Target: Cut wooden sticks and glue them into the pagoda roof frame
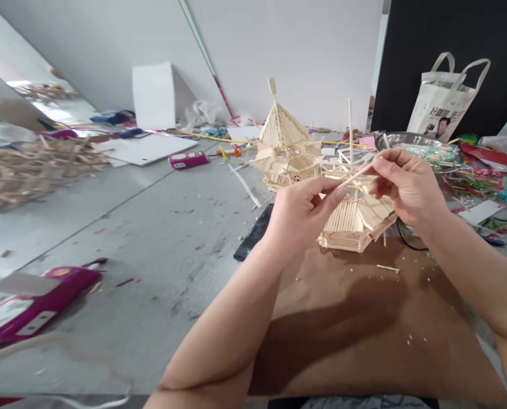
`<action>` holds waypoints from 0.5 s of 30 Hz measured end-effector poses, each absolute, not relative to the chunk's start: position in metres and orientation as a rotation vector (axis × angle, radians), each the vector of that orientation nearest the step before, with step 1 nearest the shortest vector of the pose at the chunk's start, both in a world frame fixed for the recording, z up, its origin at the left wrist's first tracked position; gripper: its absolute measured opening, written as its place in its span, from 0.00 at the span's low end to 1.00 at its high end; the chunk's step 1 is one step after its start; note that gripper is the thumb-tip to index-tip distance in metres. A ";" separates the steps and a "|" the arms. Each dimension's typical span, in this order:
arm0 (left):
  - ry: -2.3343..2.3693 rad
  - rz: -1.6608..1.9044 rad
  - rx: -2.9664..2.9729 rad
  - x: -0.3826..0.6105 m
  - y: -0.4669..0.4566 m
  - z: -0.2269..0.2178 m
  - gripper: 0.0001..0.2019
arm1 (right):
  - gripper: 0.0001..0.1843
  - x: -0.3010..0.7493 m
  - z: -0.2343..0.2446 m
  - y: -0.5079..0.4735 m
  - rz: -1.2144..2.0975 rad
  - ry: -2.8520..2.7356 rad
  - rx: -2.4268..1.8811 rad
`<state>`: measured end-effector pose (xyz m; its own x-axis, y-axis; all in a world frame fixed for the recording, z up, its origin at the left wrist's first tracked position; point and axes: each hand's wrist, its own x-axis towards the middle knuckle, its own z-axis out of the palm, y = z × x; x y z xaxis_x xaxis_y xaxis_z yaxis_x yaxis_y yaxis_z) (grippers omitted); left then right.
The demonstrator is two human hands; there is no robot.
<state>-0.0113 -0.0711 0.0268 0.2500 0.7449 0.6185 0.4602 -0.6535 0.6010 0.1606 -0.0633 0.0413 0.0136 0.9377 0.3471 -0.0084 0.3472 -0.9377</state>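
A thin wooden stick (356, 175) runs slantwise between my two hands. The thumb and fingers of my left hand (301, 205) pinch its lower left end, while my right hand (406, 180) pinches its upper right end. Right behind and below them stands a small pavilion model (342, 224) built of wooden sticks, with a sloped roof and an upright stick (351, 130) rising from its top. My hands hide part of its upper frame. Farther back is a taller stick pavilion (284, 133) with a pointed roof.
Brown paper (342, 318) covers the near table, with a short stick piece (388, 268) on it. A black phone (254, 232) lies left of the model. Purple power strips (44, 301) sit at left, near a stick pile (36, 167). A metal tray (419, 142) and white bag (438, 105) stand back right.
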 end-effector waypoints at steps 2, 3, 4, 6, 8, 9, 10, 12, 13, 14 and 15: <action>1.178 1.402 2.217 -0.016 -0.068 0.027 0.12 | 0.13 0.153 0.042 -0.057 0.995 -1.299 -0.934; 1.206 1.428 2.217 -0.018 -0.066 0.028 0.12 | 0.13 0.150 0.042 -0.054 1.006 -1.292 -0.934; 1.231 1.453 2.221 -0.020 -0.063 0.028 0.11 | 0.13 0.149 0.042 -0.052 1.006 -1.296 -0.938; 1.278 1.493 2.253 -0.025 -0.057 0.029 0.12 | 0.12 0.149 0.041 -0.047 0.965 -1.343 -0.966; 1.326 1.514 2.305 -0.029 -0.048 0.028 0.13 | 0.10 0.153 0.038 -0.041 0.812 -1.417 -1.030; 1.344 1.514 2.332 -0.032 -0.044 0.026 0.13 | 0.09 0.157 0.035 -0.038 0.688 -1.462 -1.077; 1.356 1.502 2.355 -0.034 -0.039 0.024 0.12 | 0.07 0.161 0.033 -0.034 0.549 -1.508 -1.128; 1.369 1.438 2.391 -0.036 -0.030 0.018 0.11 | 0.05 0.170 0.028 -0.029 0.300 -1.590 -1.224; 1.380 1.400 2.402 -0.037 -0.026 0.016 0.11 | 0.05 0.174 0.026 -0.027 0.221 -1.623 -1.263; 1.398 1.369 2.410 -0.037 -0.023 0.013 0.12 | 0.05 0.177 0.024 -0.025 0.175 -1.650 -1.294; 1.417 1.344 2.417 -0.036 -0.020 0.011 0.12 | 0.06 0.179 0.023 -0.024 0.151 -1.668 -1.321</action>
<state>-0.0363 -0.0201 0.0108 0.2100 0.7242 0.6568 0.6945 -0.5834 0.4212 0.1793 -0.0239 0.0233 0.0551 0.8021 0.5947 0.6823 0.4046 -0.6089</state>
